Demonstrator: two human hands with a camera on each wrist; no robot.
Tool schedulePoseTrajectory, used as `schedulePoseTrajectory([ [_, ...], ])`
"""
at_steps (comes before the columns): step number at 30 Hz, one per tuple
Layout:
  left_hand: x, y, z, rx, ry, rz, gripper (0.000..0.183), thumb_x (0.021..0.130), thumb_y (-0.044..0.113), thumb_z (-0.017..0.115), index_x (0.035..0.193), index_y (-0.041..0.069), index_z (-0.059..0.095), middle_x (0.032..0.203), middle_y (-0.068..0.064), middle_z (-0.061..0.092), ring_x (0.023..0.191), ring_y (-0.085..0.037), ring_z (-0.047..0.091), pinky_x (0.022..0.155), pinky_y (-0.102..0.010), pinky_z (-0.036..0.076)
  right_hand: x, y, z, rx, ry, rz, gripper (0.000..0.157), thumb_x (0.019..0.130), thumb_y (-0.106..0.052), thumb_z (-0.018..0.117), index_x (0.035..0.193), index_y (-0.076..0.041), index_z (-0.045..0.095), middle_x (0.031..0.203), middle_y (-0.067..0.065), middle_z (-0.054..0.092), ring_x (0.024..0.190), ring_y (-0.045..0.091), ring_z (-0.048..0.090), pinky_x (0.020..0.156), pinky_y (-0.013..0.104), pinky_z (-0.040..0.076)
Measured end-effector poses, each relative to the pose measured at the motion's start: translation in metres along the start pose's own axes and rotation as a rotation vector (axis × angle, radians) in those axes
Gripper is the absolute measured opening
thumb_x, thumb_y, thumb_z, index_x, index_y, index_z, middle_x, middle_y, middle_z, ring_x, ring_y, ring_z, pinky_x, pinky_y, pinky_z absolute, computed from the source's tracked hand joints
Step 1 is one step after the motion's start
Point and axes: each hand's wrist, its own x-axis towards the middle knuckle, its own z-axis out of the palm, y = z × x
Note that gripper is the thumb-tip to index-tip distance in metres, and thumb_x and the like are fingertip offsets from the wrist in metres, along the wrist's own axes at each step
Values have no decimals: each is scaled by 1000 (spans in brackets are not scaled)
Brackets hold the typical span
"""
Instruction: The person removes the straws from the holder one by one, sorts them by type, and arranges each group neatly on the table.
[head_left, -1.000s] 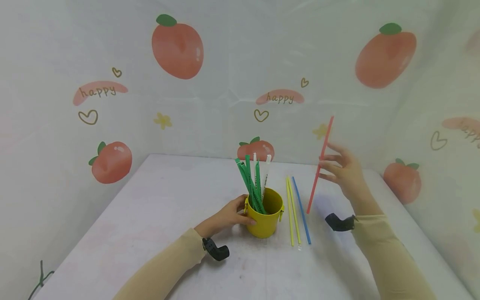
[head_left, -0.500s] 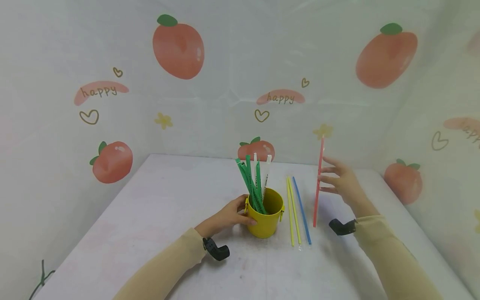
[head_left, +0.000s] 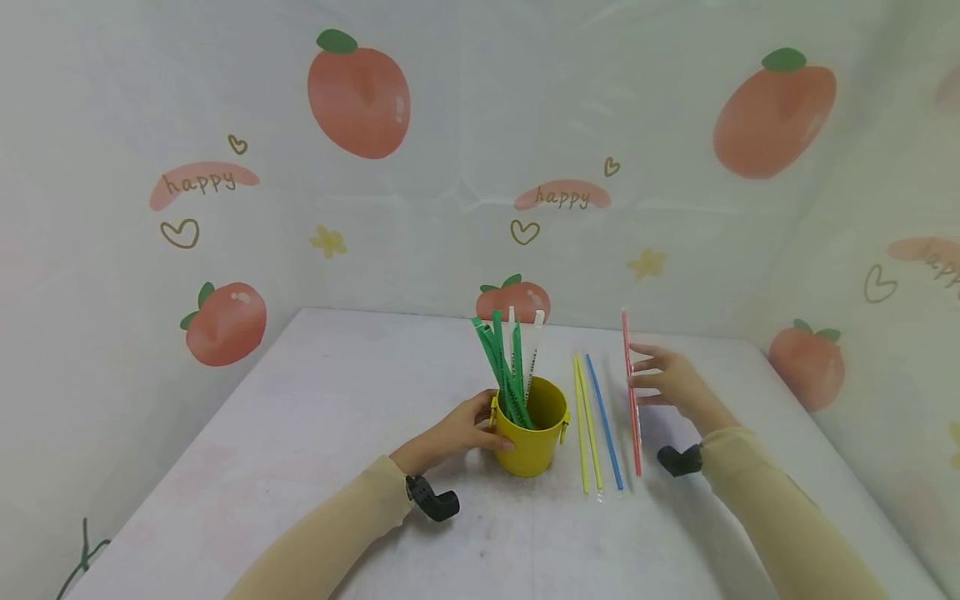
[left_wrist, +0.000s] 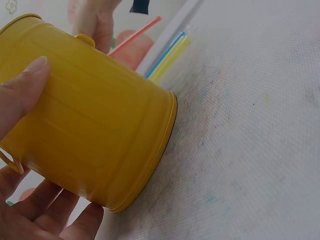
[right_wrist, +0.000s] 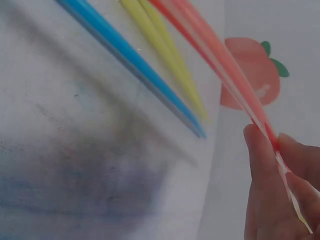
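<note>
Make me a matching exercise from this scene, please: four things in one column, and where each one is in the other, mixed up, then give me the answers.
Things:
1. Bucket
2. Red straw
3. Blue straw
4. Green straws

Places:
A. Lying beside the yellow straws
B. Standing inside the yellow container
C. Gripped by the left hand
D. Held in the right hand

Pairs: 1-C, 2-D, 3-A, 4-B

One wide head view, two close wrist views
The head camera looks forward and down over the table (head_left: pixel 375 375); the left wrist's faces the yellow bucket (left_wrist: pixel 100 120) up close, the right wrist's the red straw (right_wrist: pixel 217 52); all three share that straw and the blue straw (right_wrist: pixel 135 65).
</note>
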Motion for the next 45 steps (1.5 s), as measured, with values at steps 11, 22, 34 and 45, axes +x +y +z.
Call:
schedulePoseTrajectory([
  [11,-1,2,1,-3,4,-5,75,82,21,77,146,13,37,150,-3,42,143,-29,33,116,-56,24,9,10,10,-69,-50,128,73,88,0,64,151,-3,27,137,31,43,92,15,63,84,39,58],
  [22,0,0,0,-2,0,-12,77,82,22,77,146,15,37,149,-1,43,143,-28,33,116,-55,25,16,19,21,-105,-65,190,74,85,-1,68,149,-1,31,125,26,52,86,16,65,81,34,59],
  [34,0,0,1,-15,4,-2,75,82,20,77,145,13,38,148,-3,44,142,-29,34,116,-56,26,21,28,31,-127,-75,216,74,83,2,68,148,0,33,118,23,56,83,16,63,72,32,60],
  [45,1,-2,1,-20,0,-7,75,82,21,77,145,15,37,149,-1,43,143,-27,33,116,-55,25,21,25,34,-155,-58,251,74,83,0,70,148,-1,35,115,20,56,84,17,61,70,30,59],
])
